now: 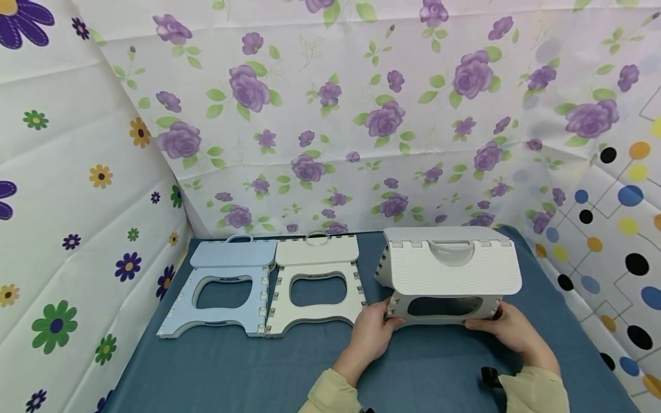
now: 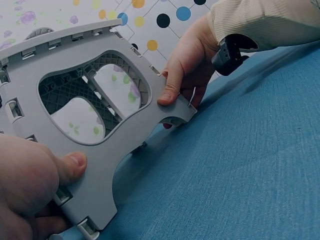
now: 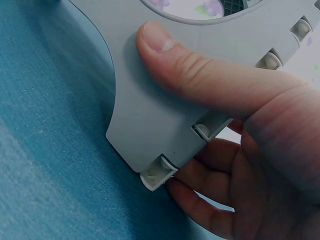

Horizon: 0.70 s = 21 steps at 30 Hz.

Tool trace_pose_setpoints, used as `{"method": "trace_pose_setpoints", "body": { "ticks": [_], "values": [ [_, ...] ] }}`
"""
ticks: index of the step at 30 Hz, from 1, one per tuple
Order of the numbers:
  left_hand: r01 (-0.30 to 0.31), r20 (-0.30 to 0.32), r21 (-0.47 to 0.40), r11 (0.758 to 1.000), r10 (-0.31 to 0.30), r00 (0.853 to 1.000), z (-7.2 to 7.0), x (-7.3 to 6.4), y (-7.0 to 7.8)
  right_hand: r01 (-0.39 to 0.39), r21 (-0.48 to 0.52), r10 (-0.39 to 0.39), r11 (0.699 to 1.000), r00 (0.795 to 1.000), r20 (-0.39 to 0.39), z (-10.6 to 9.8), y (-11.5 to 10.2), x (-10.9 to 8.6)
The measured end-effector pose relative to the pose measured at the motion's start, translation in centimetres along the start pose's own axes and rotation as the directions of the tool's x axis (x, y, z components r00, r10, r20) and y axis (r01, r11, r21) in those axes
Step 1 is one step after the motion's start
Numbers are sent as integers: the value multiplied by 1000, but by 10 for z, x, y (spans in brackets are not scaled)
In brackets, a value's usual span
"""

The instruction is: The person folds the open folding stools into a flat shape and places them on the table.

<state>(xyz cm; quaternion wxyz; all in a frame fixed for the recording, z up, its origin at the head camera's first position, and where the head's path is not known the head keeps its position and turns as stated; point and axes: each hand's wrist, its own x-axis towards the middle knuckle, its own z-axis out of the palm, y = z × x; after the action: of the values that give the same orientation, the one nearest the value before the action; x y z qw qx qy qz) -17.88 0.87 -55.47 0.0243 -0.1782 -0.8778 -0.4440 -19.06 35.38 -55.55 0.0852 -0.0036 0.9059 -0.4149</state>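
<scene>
A pale grey folding step stool (image 1: 454,272) stands unfolded on the right side of the cloth, its top panel sloping toward me and its handle at the upper side. My left hand (image 1: 370,335) grips the lower left corner of the front leg panel, thumb on the face. At the opposite lower corner my right hand (image 1: 516,334) holds the same panel, with its thumb (image 3: 200,75) across the front and the other fingers curled behind the hinged edge. Through the oval opening, the left wrist view shows the ribbed inner side.
Left of the grey stool lie a cream folding stool (image 1: 317,249) and a light blue folding stool (image 1: 232,255), folded flat side by side. Blue cloth (image 1: 310,373) covers the table. Patterned sheets (image 1: 330,137) hang behind and at both sides.
</scene>
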Motion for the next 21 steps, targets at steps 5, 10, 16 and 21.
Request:
{"method": "trace_pose_setpoints", "body": {
  "ticks": [5, 10, 16, 21],
  "values": [
    [-10, -7, -11, 1000, 10, 1000, 1, 4, 1, -8, 7, 8, 1000, 1000, 0, -4, -1, 3],
    [-7, 0, -6, 1000, 7, 1000, 1, 8, 3, -14, 9, 14, 1000, 1000, 4, -8, -2, 5],
    [-14, 4, -26, 1000, 14, 1000, 1, 9, 2, 8, 18, -8, 1000, 1000, -8, -9, -2, 5],
    [15, 38, -39, 999, -13, 999, 1, 6, -2, -15, 48, 14, 999, 1000, 22, -4, -2, -1]
  ]
}}
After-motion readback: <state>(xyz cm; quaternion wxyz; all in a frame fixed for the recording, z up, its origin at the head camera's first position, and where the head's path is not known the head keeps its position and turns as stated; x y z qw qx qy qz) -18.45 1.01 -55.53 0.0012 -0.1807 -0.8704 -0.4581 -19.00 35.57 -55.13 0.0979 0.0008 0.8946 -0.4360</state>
